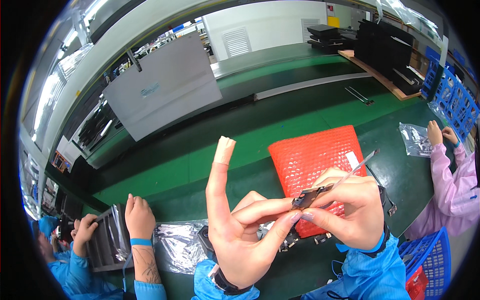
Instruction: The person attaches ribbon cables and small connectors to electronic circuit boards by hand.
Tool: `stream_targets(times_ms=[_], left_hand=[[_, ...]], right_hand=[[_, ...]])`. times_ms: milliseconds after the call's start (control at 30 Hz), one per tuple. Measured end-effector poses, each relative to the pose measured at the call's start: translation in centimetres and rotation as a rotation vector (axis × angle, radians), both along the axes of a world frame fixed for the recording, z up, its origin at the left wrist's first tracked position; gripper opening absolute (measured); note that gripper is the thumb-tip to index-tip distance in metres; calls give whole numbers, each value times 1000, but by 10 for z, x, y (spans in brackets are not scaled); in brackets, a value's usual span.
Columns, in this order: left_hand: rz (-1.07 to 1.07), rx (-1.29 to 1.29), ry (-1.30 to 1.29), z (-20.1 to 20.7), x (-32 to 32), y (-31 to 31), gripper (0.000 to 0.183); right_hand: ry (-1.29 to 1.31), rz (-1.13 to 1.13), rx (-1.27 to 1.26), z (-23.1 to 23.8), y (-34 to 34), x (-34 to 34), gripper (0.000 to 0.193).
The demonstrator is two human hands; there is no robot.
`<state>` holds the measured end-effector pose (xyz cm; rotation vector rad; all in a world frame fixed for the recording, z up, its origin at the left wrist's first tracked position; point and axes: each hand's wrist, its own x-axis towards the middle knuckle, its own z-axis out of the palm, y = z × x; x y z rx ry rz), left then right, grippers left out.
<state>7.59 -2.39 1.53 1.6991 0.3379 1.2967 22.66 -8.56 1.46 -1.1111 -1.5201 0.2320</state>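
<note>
My left hand and my right hand meet in front of me over the green bench. Together they pinch a small dark circuit board. A thin flat ribbon cable runs up and to the right from the board, held by my right fingers. My left index finger points straight up and wears a tan bandage on its tip. Under my hands lies a red bubble-wrap bag. A few small dark parts rest on the bench below the board.
A person in blue on the left handles a dark tray beside clear plastic bags. A person in pink on the right touches a clear bag. Blue crates stand at right, another blue crate at lower right. A white panel lies beyond.
</note>
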Motion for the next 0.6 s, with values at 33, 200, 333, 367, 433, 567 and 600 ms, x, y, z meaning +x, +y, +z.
stream_targets(times_ms=[33, 200, 333, 367, 433, 567, 600], left_hand=[[8, -1, 2, 1, -1, -2, 90], [-12, -249, 68, -3, -24, -7, 91], [42, -294, 77, -5, -40, -1, 88], [37, -305, 66, -7, -45, 1, 88], [129, -283, 55, -8, -56, 10, 86], [155, -303, -54, 0, -85, 27, 84], [207, -247, -63, 2, -96, 33, 82]], right_hand=[[23, 14, -4, -2, 2, -1, 12], [17, 33, -63, -9, 15, -16, 10], [13, 46, -69, -16, 28, -33, 9], [13, 64, -72, -17, 33, -40, 9], [32, 68, -90, -17, 44, -54, 8], [-166, 26, 73, -10, 59, -72, 21], [-209, -19, 129, -4, 54, -75, 28]])
